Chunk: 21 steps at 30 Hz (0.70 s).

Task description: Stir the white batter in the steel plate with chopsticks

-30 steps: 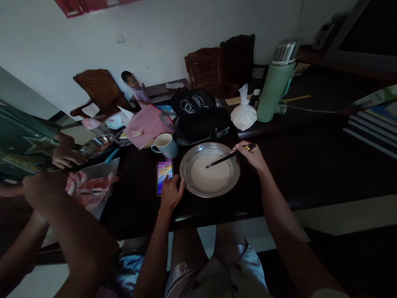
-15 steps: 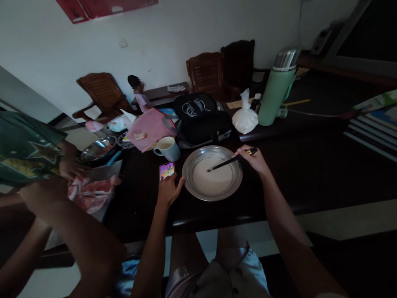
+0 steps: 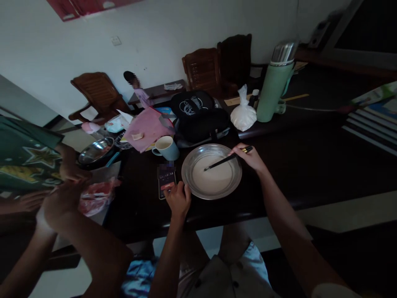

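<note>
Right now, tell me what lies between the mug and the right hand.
The bowl, with the chopsticks slanting over it, lies between mug and right hand in the head view.

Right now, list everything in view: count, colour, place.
table: 1, dark, foreground
bowl: 1, silver, front middle
mixture: 1, whitish, in bowl
chopsticks: count unclear, black, over bowl
phone: 1, dark, beside bowl
mug: 1, blue, behind phone
flask: 1, green, back right
bag: 1, white, beside flask
bottle: 1, dark, beside flask
case: count unclear, black, behind bowl
pink item: 1, pink, beside case
books: several, mixed, right edge
meat: count unclear, red, left
pan: 1, silver, back left
chairs: 3, brown, by wall
other people: at least 2, green and lilac tops, left
left hand: 1, at phone
right hand: 1, on chopsticks
</note>
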Tool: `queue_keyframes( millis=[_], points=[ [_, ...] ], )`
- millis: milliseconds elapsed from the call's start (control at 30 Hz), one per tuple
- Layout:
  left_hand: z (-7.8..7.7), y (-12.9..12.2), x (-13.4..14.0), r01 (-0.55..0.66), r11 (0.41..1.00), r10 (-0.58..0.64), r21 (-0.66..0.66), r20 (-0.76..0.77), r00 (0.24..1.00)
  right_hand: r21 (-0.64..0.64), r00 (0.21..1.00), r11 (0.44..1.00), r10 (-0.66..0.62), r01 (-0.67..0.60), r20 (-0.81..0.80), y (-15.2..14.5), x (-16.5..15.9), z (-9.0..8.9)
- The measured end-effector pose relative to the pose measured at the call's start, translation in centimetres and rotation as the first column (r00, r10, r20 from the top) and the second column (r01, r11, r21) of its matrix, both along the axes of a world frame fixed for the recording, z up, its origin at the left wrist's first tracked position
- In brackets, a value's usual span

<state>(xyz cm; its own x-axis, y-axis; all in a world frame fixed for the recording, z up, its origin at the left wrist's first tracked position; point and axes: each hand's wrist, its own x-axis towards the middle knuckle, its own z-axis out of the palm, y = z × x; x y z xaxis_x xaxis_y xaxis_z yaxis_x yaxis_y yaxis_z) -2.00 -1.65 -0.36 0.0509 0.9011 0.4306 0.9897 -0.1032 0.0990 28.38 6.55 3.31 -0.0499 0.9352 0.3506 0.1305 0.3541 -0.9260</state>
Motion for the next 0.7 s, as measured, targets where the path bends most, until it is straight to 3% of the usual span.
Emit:
queue_keyframes(
  millis=[133,333,533,700],
  points=[
    [0.0,0.1,-0.1,0.017,1.0,-0.017,0.005,0.022,1.0,-0.019,0.983,0.988,-0.156,0.155,-0.093,0.0,0.8,0.3],
    [0.2,-0.2,0.3,0.009,0.998,-0.005,-0.06,0.07,0.998,-0.083,0.998,0.996,0.04,-0.043,-0.038,-0.3,0.1,0.3],
    [0.6,-1.1,0.5,-0.032,0.997,0.037,-0.07,0.079,0.996,-0.063,0.987,0.99,-0.133,0.128,-0.091,0.0,0.8,0.1],
    [0.4,-0.6,0.1,0.023,0.994,-0.014,-0.107,0.085,0.996,-0.086,0.999,0.996,-0.002,-0.002,-0.044,-0.3,0.5,0.1]
  ],
)
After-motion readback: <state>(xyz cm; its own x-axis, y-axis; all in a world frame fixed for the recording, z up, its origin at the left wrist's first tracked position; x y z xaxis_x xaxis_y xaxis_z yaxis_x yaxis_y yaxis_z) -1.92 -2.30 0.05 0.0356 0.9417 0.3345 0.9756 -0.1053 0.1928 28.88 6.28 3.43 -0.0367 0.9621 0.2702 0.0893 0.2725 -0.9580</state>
